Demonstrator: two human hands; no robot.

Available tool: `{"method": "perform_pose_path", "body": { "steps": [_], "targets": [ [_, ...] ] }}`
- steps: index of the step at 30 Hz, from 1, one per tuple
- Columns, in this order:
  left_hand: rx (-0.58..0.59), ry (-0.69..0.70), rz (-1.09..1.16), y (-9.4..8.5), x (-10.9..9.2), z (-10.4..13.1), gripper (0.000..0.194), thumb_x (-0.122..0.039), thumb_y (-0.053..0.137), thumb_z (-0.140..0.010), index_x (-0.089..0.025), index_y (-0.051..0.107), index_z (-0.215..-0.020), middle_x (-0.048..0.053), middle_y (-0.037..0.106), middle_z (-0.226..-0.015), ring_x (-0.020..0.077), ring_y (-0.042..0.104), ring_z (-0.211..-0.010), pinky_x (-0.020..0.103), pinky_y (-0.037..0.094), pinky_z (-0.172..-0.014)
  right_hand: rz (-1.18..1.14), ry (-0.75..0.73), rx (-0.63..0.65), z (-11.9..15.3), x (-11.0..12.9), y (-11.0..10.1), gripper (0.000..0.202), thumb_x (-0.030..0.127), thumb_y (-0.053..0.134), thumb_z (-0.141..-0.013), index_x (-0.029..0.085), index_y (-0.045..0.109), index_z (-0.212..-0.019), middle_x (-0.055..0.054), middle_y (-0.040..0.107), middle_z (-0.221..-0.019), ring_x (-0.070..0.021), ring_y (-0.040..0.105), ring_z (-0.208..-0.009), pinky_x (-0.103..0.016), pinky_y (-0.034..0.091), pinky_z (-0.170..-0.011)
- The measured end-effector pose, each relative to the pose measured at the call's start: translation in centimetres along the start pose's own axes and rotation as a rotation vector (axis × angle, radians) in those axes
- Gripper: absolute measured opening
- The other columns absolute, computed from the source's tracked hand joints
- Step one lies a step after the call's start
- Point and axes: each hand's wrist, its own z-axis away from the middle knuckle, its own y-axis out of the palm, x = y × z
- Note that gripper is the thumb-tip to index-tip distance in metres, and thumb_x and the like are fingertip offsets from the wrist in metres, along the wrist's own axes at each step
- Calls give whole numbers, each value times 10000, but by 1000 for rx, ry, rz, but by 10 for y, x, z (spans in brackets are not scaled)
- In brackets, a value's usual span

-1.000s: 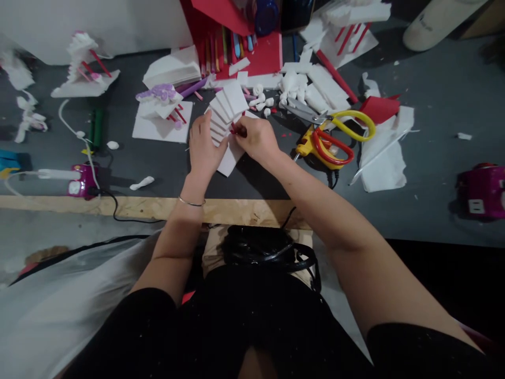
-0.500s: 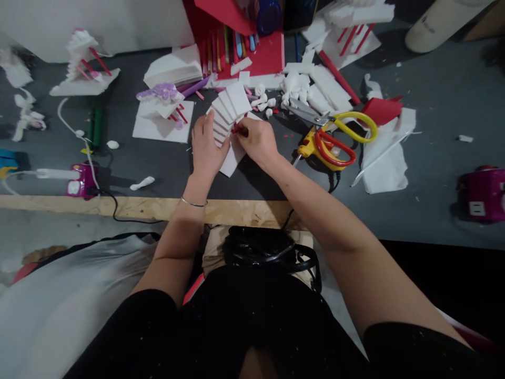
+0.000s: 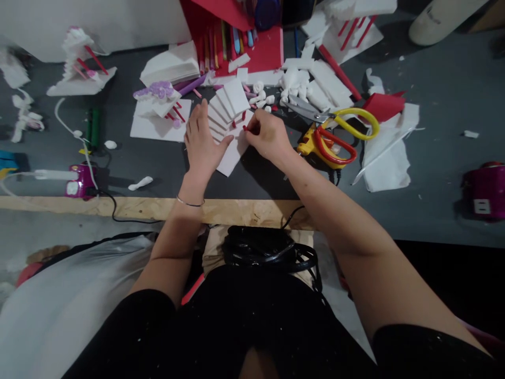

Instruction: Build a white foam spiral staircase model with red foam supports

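Small white foam-board steps [image 3: 226, 105] are fanned out like a staircase over a white foam-board base [image 3: 233, 157]. Short red posts [image 3: 233, 125] stand beneath their right side. My left hand [image 3: 203, 141] is at the left edge of the steps, fingers stretched and thumb apart; whether it still touches them is hard to see. Just right of the steps, my right hand [image 3: 268, 131] is closed in a pinch, with a short red stick [image 3: 245, 128] showing at the fingertips. Yellow-and-red-handled scissors [image 3: 335, 131] lie right of that hand, over a yellow glue gun [image 3: 305, 146].
A small staircase model with purple trim [image 3: 158, 95] sits to the left, another white model [image 3: 77, 68] further left. White clay lumps [image 3: 294, 84], coloured pens [image 3: 216, 45] and a red tube [image 3: 340, 72] lie behind. White paper scraps [image 3: 389, 163] and a purple box [image 3: 487, 192] are at right.
My left hand has loosened from the steps and spread its fingers. My right hand has drawn back to the right, and red posts under the steps now show.
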Motion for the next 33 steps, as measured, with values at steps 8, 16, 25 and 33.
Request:
{"method": "perform_pose_path", "body": {
  "steps": [8, 16, 25, 33],
  "targets": [
    [188, 98, -24, -6, -10, -24, 796, -761, 789, -756, -407, 591, -1441, -49, 418, -1685, 358, 165, -1641, 514, 104, -1373, 69, -81, -3, -12, -8, 16, 389, 117, 535, -871, 190, 730, -1200, -109, 790, -1100, -268, 713, -1034, -430, 541, -976],
    [181, 113, -65, -3, -7, -23, 847, -856, 666, -794, -351, 591, -1470, -14, 408, -1702, 387, 201, -1630, 565, 139, -1355, 175, 22, 36, -17, 10, 22, 336, 128, 517, -925, 128, 717, -1196, -162, 730, -1098, -309, 687, -1024, -431, 503, -936],
    [161, 185, -340, 3, 2, -22, 781, -766, 431, -965, -345, 430, -1622, 7, 331, -1748, 394, 296, -1610, 657, 274, -1317, 359, 69, 74, -8, 34, 11, 314, 159, 490, -985, 146, 720, -1198, -146, 720, -1202, -294, 693, -1062, -376, 501, -835],
    [183, 178, -267, 4, 7, -24, 787, -769, 467, -949, -379, 410, -1630, -34, 288, -1764, 396, 240, -1628, 684, 237, -1325, 342, 100, 44, -13, 28, 16, 301, 241, 469, -1035, 184, 725, -1182, -119, 732, -1181, -284, 692, -1060, -369, 483, -838]
  ]
}}
